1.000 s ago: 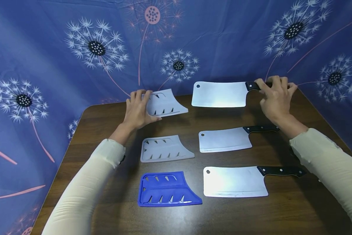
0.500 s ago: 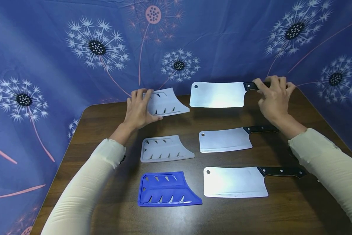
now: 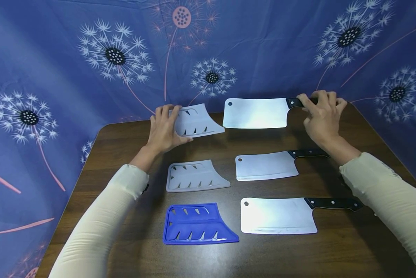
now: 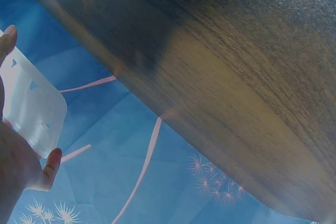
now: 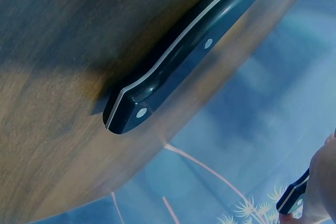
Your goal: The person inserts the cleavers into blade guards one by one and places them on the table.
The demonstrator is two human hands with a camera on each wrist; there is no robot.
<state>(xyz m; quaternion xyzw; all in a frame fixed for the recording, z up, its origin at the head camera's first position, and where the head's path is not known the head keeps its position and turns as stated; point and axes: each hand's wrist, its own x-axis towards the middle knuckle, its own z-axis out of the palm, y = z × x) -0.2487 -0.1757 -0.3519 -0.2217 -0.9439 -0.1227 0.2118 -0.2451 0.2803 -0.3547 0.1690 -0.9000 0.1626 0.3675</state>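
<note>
At the back of the table my left hand [image 3: 162, 129] grips the closed end of a white slotted blade guard [image 3: 199, 121]. My right hand [image 3: 322, 116] holds a cleaver [image 3: 254, 113] by its black handle, most of which the fingers hide. The cleaver's blade points left, and its holed end sits right beside the guard's pointed tip; whether they touch I cannot tell. In the left wrist view, the white guard [image 4: 34, 106] shows between thumb and fingers. At the right wrist view's lower right edge, the end of the gripped handle [image 5: 294, 195] sticks out of the hand.
Closer to me lie a second white blade guard [image 3: 195, 177] and a blue one [image 3: 199, 224]. To their right rest a middle cleaver [image 3: 267, 166] and a front cleaver [image 3: 277, 215], handles to the right. A blue dandelion-print cloth [image 3: 263, 50] hangs behind the wooden table [image 3: 208, 262].
My right hand has shifted the cleaver slightly left, closing the gap to the white guard. The guard in my left hand has moved slightly right. The other cleavers and guards lie still.
</note>
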